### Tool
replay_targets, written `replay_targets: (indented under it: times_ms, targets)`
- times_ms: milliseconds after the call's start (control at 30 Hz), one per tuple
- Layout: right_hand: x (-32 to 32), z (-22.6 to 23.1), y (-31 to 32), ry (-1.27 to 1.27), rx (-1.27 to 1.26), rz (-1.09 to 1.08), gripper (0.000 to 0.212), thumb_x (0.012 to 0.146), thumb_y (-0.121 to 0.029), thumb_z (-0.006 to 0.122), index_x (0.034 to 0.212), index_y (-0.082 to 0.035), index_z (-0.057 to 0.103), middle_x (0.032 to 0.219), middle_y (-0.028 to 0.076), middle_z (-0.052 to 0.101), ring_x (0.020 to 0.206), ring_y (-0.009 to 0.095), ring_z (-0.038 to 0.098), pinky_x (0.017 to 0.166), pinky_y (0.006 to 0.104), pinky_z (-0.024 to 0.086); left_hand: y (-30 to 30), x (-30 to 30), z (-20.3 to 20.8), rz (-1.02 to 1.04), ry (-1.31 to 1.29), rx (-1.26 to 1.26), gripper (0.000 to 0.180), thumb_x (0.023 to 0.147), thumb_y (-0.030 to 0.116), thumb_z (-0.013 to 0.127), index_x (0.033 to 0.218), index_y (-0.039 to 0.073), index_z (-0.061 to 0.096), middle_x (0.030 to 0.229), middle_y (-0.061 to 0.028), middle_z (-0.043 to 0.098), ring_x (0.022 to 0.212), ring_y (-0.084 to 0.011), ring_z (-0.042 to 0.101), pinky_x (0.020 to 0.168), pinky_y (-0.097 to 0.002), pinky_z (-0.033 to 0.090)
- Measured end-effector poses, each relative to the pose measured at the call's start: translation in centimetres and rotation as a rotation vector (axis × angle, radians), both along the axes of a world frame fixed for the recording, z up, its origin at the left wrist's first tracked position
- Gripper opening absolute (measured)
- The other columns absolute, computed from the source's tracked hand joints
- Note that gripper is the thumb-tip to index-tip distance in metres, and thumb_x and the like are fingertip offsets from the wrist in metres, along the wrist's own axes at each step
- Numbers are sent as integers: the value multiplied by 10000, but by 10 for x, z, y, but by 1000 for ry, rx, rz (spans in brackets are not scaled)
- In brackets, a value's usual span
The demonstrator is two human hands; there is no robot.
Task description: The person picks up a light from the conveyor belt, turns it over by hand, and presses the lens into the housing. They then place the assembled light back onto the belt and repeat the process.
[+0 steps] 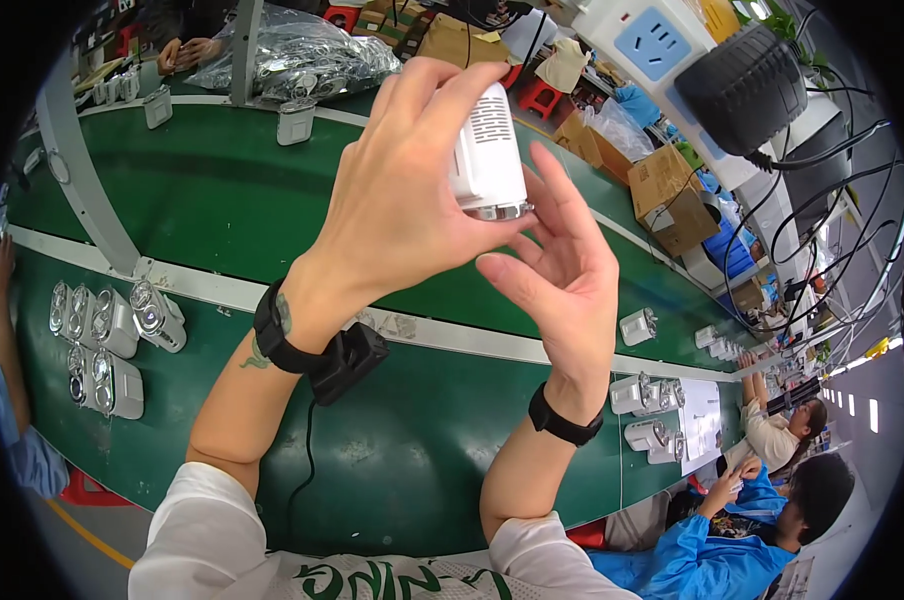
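Note:
My left hand (397,190) is raised above the green workbench, its fingers and thumb wrapped round a small white plastic device (496,150). Rows of vent slots run down the device's face, and its lower end has a shiny, clear-looking rim. Just right of that lower end is my right hand (577,265), palm turned toward the device with thumb and fingers apart. Whether its fingertips touch the device I cannot tell. Below my left wrist a black plug-like block (350,362) with a cable rests on the bench (412,450).
Several similar white devices (122,325) stand at left, more (644,395) at right beside a paper sheet (702,425). A power strip (644,45) with a black adapter (744,90) and cables hangs upper right. Metal posts (87,190) rise from the bench. Co-workers (742,530) sit nearby.

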State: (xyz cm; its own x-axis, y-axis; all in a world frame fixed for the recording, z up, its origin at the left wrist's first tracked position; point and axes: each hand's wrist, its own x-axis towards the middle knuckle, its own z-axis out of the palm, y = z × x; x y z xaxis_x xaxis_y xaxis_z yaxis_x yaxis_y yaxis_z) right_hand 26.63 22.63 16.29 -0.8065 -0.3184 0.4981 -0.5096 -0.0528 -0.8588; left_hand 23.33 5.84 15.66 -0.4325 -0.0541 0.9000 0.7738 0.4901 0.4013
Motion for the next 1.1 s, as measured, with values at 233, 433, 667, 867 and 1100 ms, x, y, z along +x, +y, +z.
replay_targets:
  times_ms: [233, 433, 667, 867, 1100]
  targets:
    - [0, 0, -3, -4, -33, 61, 878, 742, 99, 770, 1505, 6, 345, 1451, 170, 478, 1279, 225, 522, 1026, 374, 466, 1, -1, -3, -32, 32, -25, 862, 542, 152, 896, 1321, 46, 543, 1214, -139, 562, 1073, -310, 594, 925, -375, 499]
    - [2, 2, -2, 50, -22, 76, 906, 726, 114, 775, 1510, -5, 338, 1424, 171, 498, 1259, 226, 538, 1005, 377, 490, 3, -2, -5, -214, -79, 63, 855, 586, 160, 900, 1342, 37, 520, 1226, -114, 572, 1109, -241, 589, 943, -348, 489]
    - [-3, -2, -1, 80, 191, -116, 1029, 666, 31, 847, 1527, -4, 285, 1408, 196, 505, 1214, 248, 579, 964, 382, 522, 9, -12, -16, -645, -405, 292, 871, 666, 191, 898, 1395, 25, 451, 1219, -103, 561, 1115, -187, 575, 924, -316, 499]
    - [-6, -11, -12, 277, 316, -293, 1050, 630, -29, 872, 1500, 9, 287, 1345, 223, 540, 1149, 288, 620, 913, 375, 542, 16, -9, -19, -831, -596, 472, 947, 739, 210, 866, 1470, -3, 303, 1230, -118, 548, 1109, -190, 586, 913, -326, 516]
    - [-37, -25, 8, 55, 482, -533, 753, 723, -85, 787, 1372, 32, 424, 1100, 172, 668, 950, 217, 670, 812, 323, 536, 32, -34, -49, -972, -995, 689, 1004, 747, 352, 853, 1448, -68, 270, 1294, -204, 492, 1128, -251, 565, 879, -357, 529]
